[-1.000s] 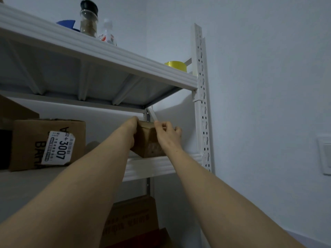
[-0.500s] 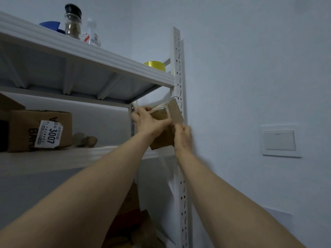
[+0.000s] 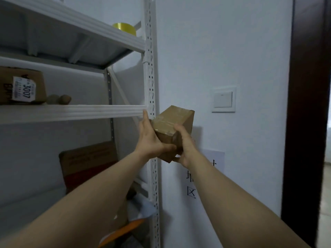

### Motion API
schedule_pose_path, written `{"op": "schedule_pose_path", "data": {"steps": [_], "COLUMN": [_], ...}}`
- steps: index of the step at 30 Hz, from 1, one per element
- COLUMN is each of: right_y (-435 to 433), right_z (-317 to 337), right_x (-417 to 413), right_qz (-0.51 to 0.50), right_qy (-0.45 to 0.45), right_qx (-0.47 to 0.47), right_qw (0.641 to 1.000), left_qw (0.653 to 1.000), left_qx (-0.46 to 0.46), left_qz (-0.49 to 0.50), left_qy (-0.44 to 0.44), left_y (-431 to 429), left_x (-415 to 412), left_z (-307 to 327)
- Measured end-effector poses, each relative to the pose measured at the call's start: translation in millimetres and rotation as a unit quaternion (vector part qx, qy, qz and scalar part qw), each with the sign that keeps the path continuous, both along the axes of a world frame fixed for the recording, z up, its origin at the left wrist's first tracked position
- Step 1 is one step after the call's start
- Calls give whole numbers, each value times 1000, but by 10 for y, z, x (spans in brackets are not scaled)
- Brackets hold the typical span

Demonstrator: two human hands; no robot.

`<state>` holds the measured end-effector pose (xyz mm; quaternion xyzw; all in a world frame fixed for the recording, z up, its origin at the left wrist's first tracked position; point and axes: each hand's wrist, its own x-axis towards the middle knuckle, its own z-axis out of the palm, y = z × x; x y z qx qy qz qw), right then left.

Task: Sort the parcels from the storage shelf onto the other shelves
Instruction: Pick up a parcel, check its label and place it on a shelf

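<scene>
Small cardboard parcel [image 3: 172, 128]: held in the air by both hands, tilted, just right of the shelving upright [image 3: 151, 83] and in front of the wall. It touches no shelf. Clear tape runs across its top face; no writing can be read on it.

Left hand [image 3: 151, 140]: palm flat on the parcel's left side, fingers [image 3: 145, 116] straight up, thumb hooked across the lower front.
Right hand [image 3: 186, 146]: fingers curled over the near right corner, thumb underneath. Both grip the parcel.

Writing: cardboard box [image 3: 38, 81] on the middle shelf [image 3: 71, 113] carries a white label [image 3: 23, 91], turned sideways, reading "3007"; the smaller print is too fine to read. A paper sheet [image 3: 215, 158] on the wall below the parcel has handwritten characters in a column, the lowest reading "区".

Shelving: white metal with perforated posts. A yellow tape roll [image 3: 124, 28] sits on the upper shelf. A large brown carton [image 3: 87, 161] stands on the level below, its print blurred.

Room: pale wall, white light switch [image 3: 223, 100] up and right of the parcel, dark door frame [image 3: 308, 104] at the far right.
</scene>
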<state>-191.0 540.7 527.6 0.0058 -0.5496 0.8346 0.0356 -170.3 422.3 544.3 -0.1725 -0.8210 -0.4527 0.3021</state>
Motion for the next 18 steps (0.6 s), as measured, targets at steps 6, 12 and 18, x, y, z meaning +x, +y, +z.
{"op": "schedule_pose_path", "data": {"steps": [6,12,18], "right_y": [14,-88,-309], "right_z": [-648,-925,-909], "right_x": [272,314,207], "right_qz": [47,102,124], "right_qy": [-38,-76,-94], "right_qx": [-37,-16,-56], "right_qw": [997,992,986], "left_qw": [998,998,987], "left_qx": [46,26,104], "left_qz": [-3,27,38], "left_qy": [-51,-46,-112], "left_y": [8,-173,-468], "left_x": [267,272,194], "left_z": [-698,-967,-925]}}
